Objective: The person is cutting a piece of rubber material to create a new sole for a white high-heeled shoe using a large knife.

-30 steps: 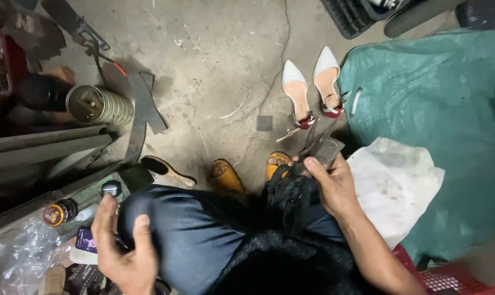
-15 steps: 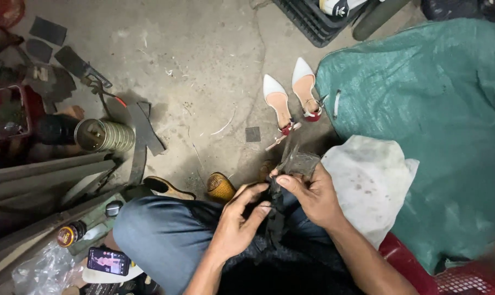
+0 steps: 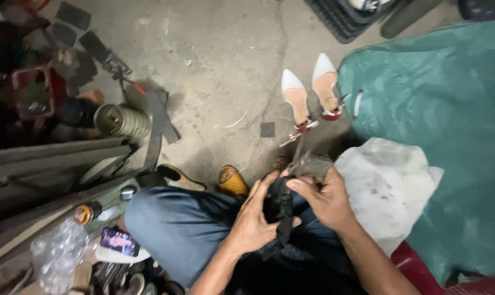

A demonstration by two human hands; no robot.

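I sit with my knees bent, in blue jeans (image 3: 176, 224). Both hands meet over my lap on a black frilly piece of material (image 3: 283, 210), perhaps part of a shoe. My left hand (image 3: 254, 218) grips its left side from below. My right hand (image 3: 324, 199) pinches its upper end, with a thin dark tool (image 3: 299, 158) sticking up from the fingers. What exactly the black piece is stays unclear.
A pair of white pointed heels (image 3: 307, 93) lies on the concrete floor ahead. A green tarp bundle (image 3: 433, 120) and a white bag (image 3: 386, 186) are at the right. A metal can (image 3: 121, 121), straps, tools and a phone (image 3: 119, 241) crowd the left.
One second ago my left hand was down at my left knee; it came up and joined my right hand on the black piece. The view tilted slightly.
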